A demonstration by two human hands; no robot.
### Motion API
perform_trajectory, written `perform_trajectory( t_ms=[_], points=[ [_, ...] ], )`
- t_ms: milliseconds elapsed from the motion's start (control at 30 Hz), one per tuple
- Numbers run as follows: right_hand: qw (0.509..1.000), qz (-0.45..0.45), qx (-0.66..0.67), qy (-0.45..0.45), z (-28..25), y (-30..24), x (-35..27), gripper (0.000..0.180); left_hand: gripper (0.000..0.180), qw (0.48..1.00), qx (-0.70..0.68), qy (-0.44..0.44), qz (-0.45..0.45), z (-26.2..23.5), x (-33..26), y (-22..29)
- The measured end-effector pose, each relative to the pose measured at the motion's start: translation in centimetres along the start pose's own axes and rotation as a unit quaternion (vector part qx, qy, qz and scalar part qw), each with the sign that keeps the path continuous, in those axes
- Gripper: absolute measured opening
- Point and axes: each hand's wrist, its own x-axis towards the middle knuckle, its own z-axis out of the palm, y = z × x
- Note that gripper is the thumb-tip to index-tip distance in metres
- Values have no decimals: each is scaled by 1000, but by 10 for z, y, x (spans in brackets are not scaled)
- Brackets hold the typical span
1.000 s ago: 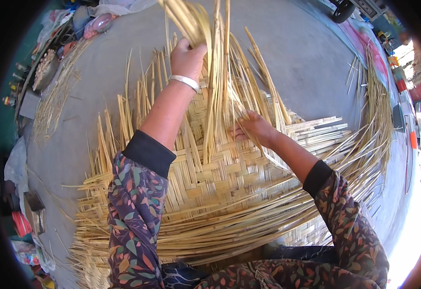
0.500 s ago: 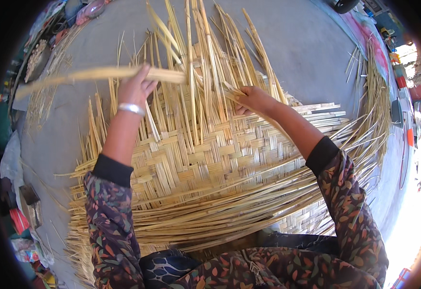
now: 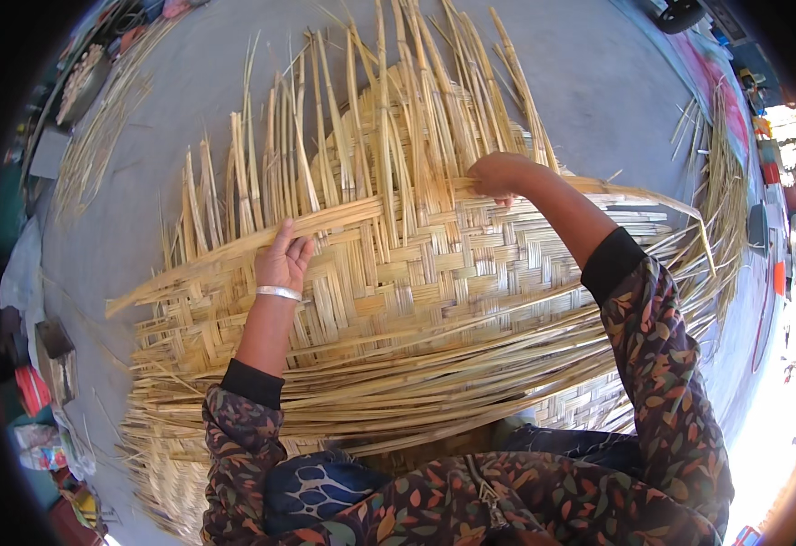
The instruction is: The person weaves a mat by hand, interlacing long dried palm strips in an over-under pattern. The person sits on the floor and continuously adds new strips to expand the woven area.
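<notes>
A long flat strip of split reed lies crosswise over the woven reed mat, sloping down toward the left. It passes behind some of the upright reeds that stick out from the mat's far side, and in front of others. My left hand, with a pale bangle at the wrist, rests against the near edge of the strip, fingers apart. At the right my right hand is closed around the strip; its fingertips are partly hidden. Beyond it the strip's right end bends down.
A sheaf of loose thin reeds lies across the mat close to my lap. More cut reeds are heaped at the right, and others at the far left. Household things and a plastic bag line the left edge.
The strip has swung from the far left down across the mat, in among the uprights. My left hand has come nearer and loosened its hold; my right hand has moved slightly right.
</notes>
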Motion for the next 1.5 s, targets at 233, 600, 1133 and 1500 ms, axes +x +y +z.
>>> perform_trajectory(
  t_ms=[233, 600, 1133, 1500],
  points=[
    [1000, 3, 6, 1, 5, 11, -3, 28, 29, 996, 58, 39, 59, 10, 5, 7],
    [993, -18, -101, 65, -12, 23, -15, 34, 21, 997, -65, 28, -30, -5, 25, 4],
    [947, -78, -165, 266, 15, -19, -2, 27, 21, 993, -97, -56, -49, -16, 27, 1],
    [969, -194, -30, 152, 21, -120, 21, 42, 11, 958, -57, -270, -76, -27, 25, 29]
  ],
)
